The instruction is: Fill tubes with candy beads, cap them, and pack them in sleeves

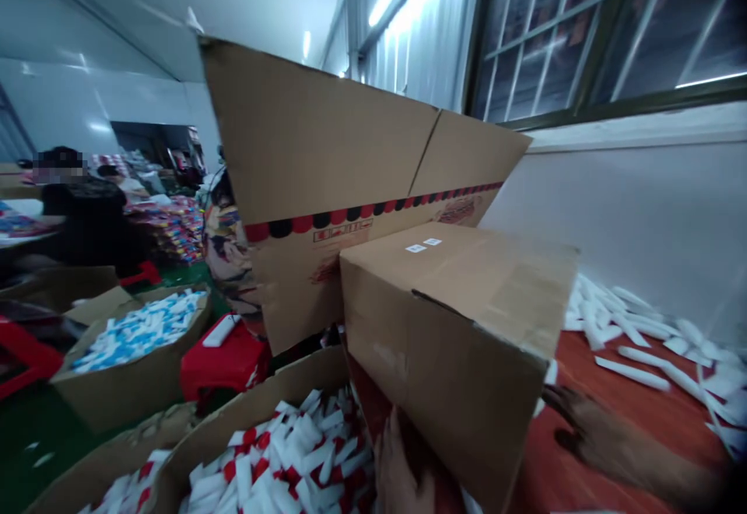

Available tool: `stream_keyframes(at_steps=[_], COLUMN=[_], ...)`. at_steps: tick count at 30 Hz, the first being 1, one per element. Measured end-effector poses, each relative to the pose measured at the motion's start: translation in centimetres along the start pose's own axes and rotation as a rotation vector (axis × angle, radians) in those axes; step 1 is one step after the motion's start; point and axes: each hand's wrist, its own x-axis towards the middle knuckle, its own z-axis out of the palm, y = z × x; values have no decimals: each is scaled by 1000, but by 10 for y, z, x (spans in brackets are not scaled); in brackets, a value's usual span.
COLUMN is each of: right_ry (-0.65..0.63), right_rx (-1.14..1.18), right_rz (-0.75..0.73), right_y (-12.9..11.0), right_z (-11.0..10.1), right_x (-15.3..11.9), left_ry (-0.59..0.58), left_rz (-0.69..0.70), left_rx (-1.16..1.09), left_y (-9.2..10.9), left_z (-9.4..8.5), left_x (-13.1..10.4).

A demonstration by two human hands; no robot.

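A closed cardboard box [461, 389], taped along its top, stands tilted at the edge of a red tabletop. My left hand [402, 467] is at its lower left edge, fingers stretched upward beside the cardboard; whether it bears weight I cannot tell. On the other side, my right hand [583, 424] reaches over the tabletop with fingers apart, close to the box's right face. Behind the box rises a large cardboard panel [327, 141] with a red and black scalloped stripe. Below my left hand's side, an open carton [233, 413] holds many white tubes with red caps.
White tubes [633, 374] lie piled on the red table [548, 467] by the wall. A red stool [225, 362] and a carton [134, 389] of blue and white pieces stand at left. Farther back, a person in dark clothes [87, 218] sits near stacked colourful goods.
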Motion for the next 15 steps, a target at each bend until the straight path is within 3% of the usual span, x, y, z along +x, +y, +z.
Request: stream_keyframes(at_steps=[2,4,6,8,11,13,15], right_ry=[-145,-146,-65,84,301,378,396], right_rx=[111,243,412,678,953,939,820], right_rz=[-36,-8,78,54,74,84,68], right_y=[-13,-38,-73,-106,-133,-135,-132], right_z=[5,13,24,37,53,57,49], right_x=[-28,-51,-58,-49,-24,-12,-8], left_ry=[61,208,443,681,909,750,556], left_rz=[13,58,132,175,220,257,238], left_rx=[-59,-73,-27,15,16,17,52], left_y=[5,15,29,46,69,76,78], left_z=[-13,-47,-103,-173,-271,-314,-338], left_x=[2,14,39,75,133,167,191])
